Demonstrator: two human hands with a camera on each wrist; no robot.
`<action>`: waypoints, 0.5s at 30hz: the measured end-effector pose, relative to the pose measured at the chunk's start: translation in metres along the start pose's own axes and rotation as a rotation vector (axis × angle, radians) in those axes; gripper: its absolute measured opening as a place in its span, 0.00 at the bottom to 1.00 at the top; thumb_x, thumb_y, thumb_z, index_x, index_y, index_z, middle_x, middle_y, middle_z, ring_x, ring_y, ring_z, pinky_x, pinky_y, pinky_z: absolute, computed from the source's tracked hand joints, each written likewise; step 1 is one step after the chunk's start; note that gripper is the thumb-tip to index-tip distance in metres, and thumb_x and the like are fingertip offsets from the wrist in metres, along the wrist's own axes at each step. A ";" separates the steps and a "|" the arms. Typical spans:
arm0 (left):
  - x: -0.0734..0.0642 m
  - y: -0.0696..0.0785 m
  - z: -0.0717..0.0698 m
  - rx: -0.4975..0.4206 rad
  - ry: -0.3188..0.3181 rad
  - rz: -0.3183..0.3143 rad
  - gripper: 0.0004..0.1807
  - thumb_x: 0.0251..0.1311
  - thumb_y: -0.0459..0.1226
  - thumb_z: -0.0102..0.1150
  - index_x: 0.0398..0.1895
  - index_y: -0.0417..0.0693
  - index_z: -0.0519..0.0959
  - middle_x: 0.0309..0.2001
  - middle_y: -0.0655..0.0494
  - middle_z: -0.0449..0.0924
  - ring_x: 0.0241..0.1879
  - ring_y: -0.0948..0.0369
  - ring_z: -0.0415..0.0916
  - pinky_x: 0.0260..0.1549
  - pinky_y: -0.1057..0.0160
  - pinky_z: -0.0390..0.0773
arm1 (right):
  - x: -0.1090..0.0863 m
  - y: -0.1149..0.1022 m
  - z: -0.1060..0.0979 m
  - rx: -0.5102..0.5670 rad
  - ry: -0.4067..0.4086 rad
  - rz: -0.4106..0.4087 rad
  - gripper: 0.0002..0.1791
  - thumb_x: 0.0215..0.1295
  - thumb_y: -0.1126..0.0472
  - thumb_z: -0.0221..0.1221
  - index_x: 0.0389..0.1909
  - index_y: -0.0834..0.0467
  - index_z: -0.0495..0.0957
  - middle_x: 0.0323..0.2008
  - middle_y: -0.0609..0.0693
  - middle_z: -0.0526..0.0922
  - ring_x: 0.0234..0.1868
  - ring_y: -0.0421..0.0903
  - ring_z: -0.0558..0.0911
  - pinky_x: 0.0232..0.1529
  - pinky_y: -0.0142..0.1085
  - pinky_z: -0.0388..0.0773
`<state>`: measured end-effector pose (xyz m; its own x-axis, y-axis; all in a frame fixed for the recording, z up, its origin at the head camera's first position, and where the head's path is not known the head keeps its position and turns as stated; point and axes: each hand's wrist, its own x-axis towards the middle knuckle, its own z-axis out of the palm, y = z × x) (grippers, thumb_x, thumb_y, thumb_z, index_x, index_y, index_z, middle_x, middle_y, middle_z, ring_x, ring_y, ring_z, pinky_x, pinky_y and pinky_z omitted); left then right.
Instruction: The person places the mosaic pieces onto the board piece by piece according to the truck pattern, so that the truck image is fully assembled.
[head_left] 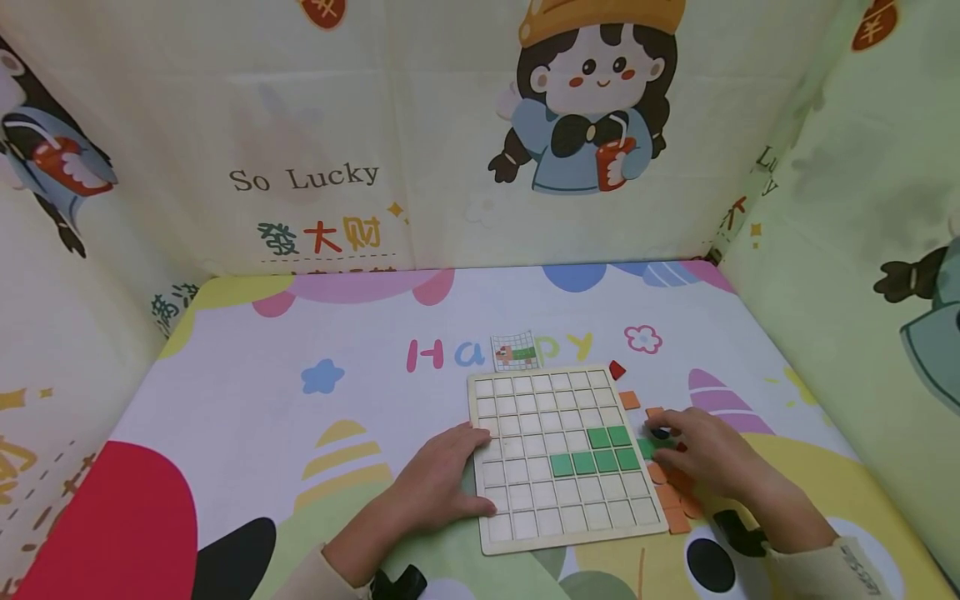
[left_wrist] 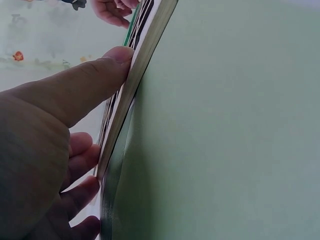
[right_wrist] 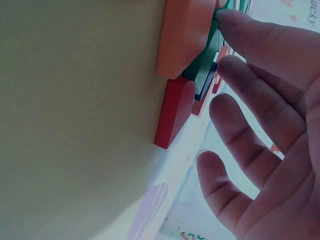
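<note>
3 printed walls (head_left: 435, 133); board (head_left: 536, 446) on patterned tabletop (head_left: 247, 400).

a creased cream far wall (head_left: 442, 100) carries a cartoon figure (head_left: 577, 158) right of "so lucky" lettering (head_left: 303, 177), a similarly printed left wall (head_left: 82, 350) and right wall (head_left: 832, 250) flank it, and the white surface (head_left: 240, 383) bears bright printed shapes (head_left: 322, 377), a red patch (head_left: 120, 525) at near left.

The person wears long, cream-coloured sleeves, the left sleeve (head_left: 318, 577) plain where it shows and ending at the wrist. The right sleeve (head_left: 813, 571) bears a dark, letter-like marking (head_left: 862, 562) — too blurred to read. At the left wrist sits a black device (head_left: 405, 583) with a rounded end; another black device (head_left: 741, 535) shows at the right — its outline unclear.
</note>
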<state>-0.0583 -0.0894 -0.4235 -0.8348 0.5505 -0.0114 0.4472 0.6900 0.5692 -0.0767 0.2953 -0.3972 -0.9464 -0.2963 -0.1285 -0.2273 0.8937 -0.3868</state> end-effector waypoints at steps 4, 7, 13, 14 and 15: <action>0.000 0.000 0.000 -0.006 -0.005 -0.008 0.43 0.48 0.49 0.78 0.65 0.41 0.71 0.64 0.51 0.72 0.69 0.48 0.62 0.66 0.46 0.65 | 0.003 -0.001 0.001 -0.028 0.011 -0.024 0.17 0.56 0.60 0.73 0.47 0.54 0.83 0.39 0.48 0.81 0.40 0.49 0.77 0.39 0.46 0.80; 0.000 0.000 0.000 -0.007 -0.007 -0.011 0.43 0.48 0.49 0.78 0.65 0.41 0.71 0.64 0.51 0.72 0.70 0.48 0.62 0.66 0.46 0.65 | 0.006 -0.003 0.002 -0.056 0.017 -0.033 0.17 0.56 0.60 0.73 0.46 0.54 0.83 0.40 0.48 0.82 0.39 0.48 0.76 0.39 0.45 0.79; 0.000 0.000 0.001 -0.005 -0.007 -0.012 0.43 0.48 0.49 0.78 0.65 0.41 0.71 0.65 0.51 0.72 0.70 0.48 0.62 0.66 0.46 0.65 | 0.011 -0.004 0.003 -0.091 0.021 -0.028 0.17 0.54 0.60 0.74 0.46 0.56 0.84 0.39 0.50 0.83 0.38 0.49 0.76 0.40 0.46 0.81; 0.000 0.000 0.001 -0.004 -0.007 -0.012 0.43 0.48 0.49 0.78 0.65 0.41 0.71 0.65 0.51 0.72 0.69 0.48 0.62 0.66 0.46 0.65 | 0.012 -0.005 0.003 -0.093 0.022 -0.025 0.17 0.54 0.60 0.74 0.45 0.57 0.84 0.39 0.50 0.83 0.38 0.49 0.76 0.40 0.46 0.82; 0.000 0.000 0.001 -0.004 -0.007 -0.012 0.43 0.48 0.49 0.78 0.65 0.41 0.71 0.64 0.51 0.72 0.69 0.48 0.62 0.66 0.46 0.65 | 0.012 -0.005 0.003 -0.092 0.020 -0.026 0.17 0.54 0.61 0.74 0.45 0.57 0.84 0.39 0.50 0.83 0.38 0.49 0.76 0.40 0.47 0.82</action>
<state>-0.0584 -0.0889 -0.4240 -0.8378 0.5454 -0.0241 0.4358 0.6947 0.5723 -0.0866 0.2865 -0.3996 -0.9442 -0.3135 -0.1010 -0.2707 0.9134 -0.3039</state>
